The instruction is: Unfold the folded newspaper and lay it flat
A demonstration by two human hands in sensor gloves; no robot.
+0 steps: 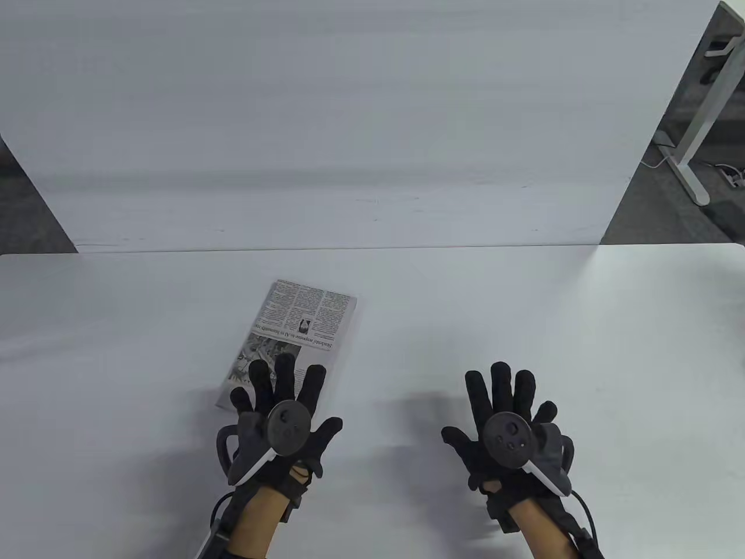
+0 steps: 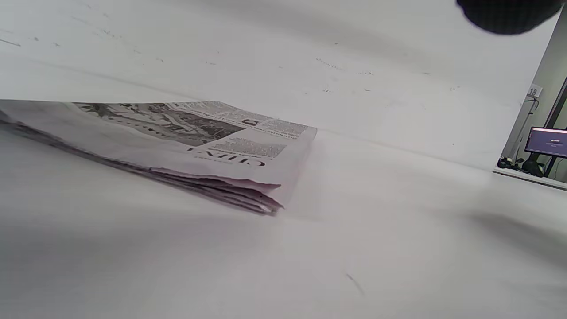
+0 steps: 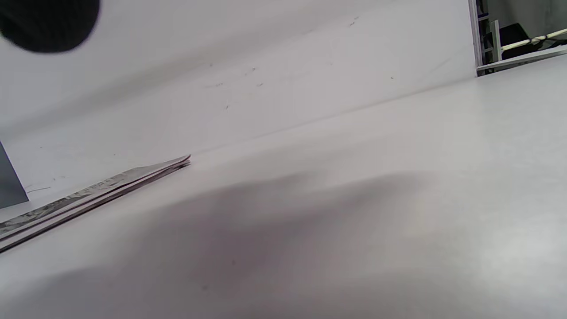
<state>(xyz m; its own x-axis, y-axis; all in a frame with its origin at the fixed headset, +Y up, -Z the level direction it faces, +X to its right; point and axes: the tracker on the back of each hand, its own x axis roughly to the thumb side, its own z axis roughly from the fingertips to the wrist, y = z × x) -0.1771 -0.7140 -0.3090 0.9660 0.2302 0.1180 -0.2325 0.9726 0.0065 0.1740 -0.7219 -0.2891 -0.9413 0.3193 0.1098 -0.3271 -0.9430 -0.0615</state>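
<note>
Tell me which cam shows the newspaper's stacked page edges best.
Left wrist view: the newspaper lies close, its layered page edges fanned at the near corner. Right wrist view catches only a thin edge-on sliver. Table view shows its folded top face, near end under the left hand, no layers.

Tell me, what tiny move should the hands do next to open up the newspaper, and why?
Probably the left hand should slide forward and pinch the loose page edges of the newspaper. The paper lies folded shut on the table, that hand's spread fingers already overlap its near end, and the right hand is flat and well off to the side.
</note>
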